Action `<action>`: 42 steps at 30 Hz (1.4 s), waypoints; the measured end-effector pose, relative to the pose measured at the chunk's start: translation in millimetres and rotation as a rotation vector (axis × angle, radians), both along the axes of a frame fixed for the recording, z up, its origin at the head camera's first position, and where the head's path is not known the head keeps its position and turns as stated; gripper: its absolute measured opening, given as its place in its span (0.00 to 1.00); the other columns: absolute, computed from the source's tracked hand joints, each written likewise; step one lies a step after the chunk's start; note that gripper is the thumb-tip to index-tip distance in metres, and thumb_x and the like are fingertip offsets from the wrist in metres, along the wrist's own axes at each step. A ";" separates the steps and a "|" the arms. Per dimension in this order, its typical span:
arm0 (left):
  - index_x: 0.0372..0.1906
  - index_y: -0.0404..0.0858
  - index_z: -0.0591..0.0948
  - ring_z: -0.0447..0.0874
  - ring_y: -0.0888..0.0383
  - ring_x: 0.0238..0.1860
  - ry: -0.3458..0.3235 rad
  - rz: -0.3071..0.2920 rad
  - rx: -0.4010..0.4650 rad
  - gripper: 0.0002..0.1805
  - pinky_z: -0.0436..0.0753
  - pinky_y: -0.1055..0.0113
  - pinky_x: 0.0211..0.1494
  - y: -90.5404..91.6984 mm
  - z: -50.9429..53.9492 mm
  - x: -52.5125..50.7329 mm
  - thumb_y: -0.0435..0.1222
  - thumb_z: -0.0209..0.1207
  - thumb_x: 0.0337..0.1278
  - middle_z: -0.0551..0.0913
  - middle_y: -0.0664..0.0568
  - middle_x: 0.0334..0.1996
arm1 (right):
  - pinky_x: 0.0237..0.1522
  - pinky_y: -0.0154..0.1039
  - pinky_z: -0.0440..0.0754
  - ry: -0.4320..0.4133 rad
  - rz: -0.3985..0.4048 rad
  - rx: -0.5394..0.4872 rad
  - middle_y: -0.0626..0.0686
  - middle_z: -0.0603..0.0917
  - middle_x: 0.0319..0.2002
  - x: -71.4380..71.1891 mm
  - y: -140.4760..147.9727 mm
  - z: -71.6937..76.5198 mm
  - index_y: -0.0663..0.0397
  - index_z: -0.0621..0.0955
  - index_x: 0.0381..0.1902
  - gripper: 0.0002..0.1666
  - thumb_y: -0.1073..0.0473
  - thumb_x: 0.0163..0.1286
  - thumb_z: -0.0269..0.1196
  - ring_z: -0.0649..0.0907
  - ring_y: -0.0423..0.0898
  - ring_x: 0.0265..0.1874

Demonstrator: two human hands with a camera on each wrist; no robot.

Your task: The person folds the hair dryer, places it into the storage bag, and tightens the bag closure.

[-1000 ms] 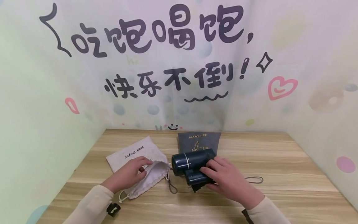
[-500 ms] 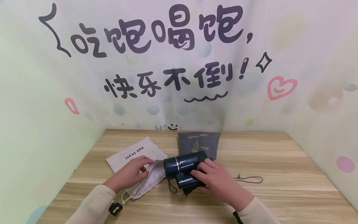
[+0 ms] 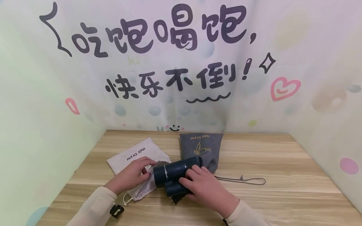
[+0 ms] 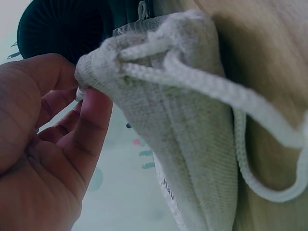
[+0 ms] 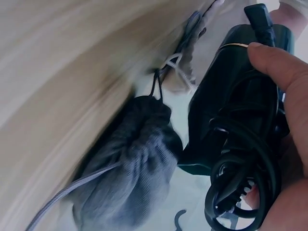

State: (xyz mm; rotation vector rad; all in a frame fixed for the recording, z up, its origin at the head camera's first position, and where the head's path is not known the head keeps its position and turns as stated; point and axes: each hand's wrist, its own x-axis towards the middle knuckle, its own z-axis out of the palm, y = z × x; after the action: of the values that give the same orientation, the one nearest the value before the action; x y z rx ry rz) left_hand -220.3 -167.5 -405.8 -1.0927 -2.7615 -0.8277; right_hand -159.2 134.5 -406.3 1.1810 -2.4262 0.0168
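Observation:
My left hand (image 3: 133, 172) pinches the mouth edge of a pale drawstring bag (image 3: 124, 155) marked "Hair Dryer"; the left wrist view shows thumb and fingers on the cloth rim (image 4: 96, 72). My right hand (image 3: 209, 190) grips a folded dark blue hair dryer (image 3: 176, 169) from its right side. Its round end (image 3: 159, 176) is at the bag's mouth, covering part of the opening in the head view. In the right wrist view the coiled black cord (image 5: 269, 159) hangs by the handle, with the thumb on the dryer's body.
Behind the dryer lies a dark grey drawstring bag (image 3: 200, 142), bulging at its gathered end, its cord (image 3: 254, 181) stretched right over the wooden table (image 3: 282, 157). The pale bag's white drawstring loop (image 3: 125, 198) lies at the left. A printed cloth (image 3: 169, 116) hangs behind the table.
My right hand has carried the hair dryer left and slightly down to the pale bag's mouth, uncovering more of the grey bag. The left hand keeps its hold, almost still.

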 end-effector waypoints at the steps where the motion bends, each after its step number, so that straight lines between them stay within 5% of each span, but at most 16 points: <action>1: 0.53 0.32 0.81 0.75 0.70 0.30 -0.007 0.002 0.000 0.18 0.79 0.69 0.36 0.0 0.1 -0.1 0.25 0.60 0.56 0.81 0.48 0.48 | 0.38 0.40 0.70 -0.007 -0.005 0.008 0.45 0.77 0.40 -0.3 -2.5 0.4 0.40 0.82 0.53 0.31 0.43 0.51 0.77 0.71 0.46 0.41; 10: 0.55 0.35 0.81 0.76 0.66 0.34 -0.042 0.036 -0.008 0.19 0.80 0.67 0.40 -1.1 1.2 -1.5 0.25 0.61 0.57 0.81 0.52 0.48 | 0.40 0.40 0.70 -0.047 -0.049 0.036 0.45 0.77 0.40 -4.6 -21.0 3.5 0.40 0.82 0.53 0.30 0.42 0.54 0.76 0.71 0.46 0.43; 25: 0.55 0.35 0.81 0.73 0.67 0.31 0.050 0.014 0.063 0.19 0.78 0.69 0.36 -4.6 2.9 -1.4 0.24 0.59 0.57 0.80 0.54 0.48 | 0.38 0.41 0.75 -0.051 -0.117 0.023 0.48 0.79 0.39 -2.8 -39.3 1.2 0.40 0.83 0.50 0.28 0.39 0.52 0.76 0.71 0.47 0.39; 42: 0.56 0.34 0.81 0.73 0.67 0.31 0.041 0.013 0.100 0.20 0.78 0.70 0.36 -5.1 6.2 2.8 0.22 0.59 0.56 0.79 0.50 0.50 | 0.40 0.43 0.78 -0.087 -0.217 -0.002 0.49 0.80 0.38 -4.2 -60.2 1.7 0.43 0.84 0.48 0.25 0.40 0.56 0.74 0.73 0.48 0.40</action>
State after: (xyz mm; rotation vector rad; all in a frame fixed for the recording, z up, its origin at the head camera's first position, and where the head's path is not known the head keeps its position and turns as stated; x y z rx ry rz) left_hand -217.5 -172.5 -399.6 -1.0610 -2.6593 -0.9201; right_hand -163.4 74.3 -404.6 0.9285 -2.6175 0.0048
